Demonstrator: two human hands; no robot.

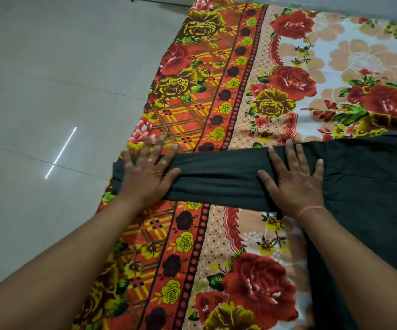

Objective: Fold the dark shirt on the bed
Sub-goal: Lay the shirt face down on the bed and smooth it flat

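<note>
The dark shirt (364,186) lies on the floral bed sheet (216,96), its body at the right edge of view. One long sleeve (219,177) stretches flat to the left, reaching the bed's left edge. My left hand (147,172) presses flat on the cuff end of that sleeve, fingers spread and blurred. My right hand (295,177), with a thin pink thread at the wrist, lies flat with fingers apart where the sleeve meets the shirt's body. Neither hand grips the cloth.
The bed's left edge runs diagonally from top centre to bottom left. Beyond it is a pale tiled floor (50,91) with a bright light reflection. Bare sheet extends above and below the sleeve.
</note>
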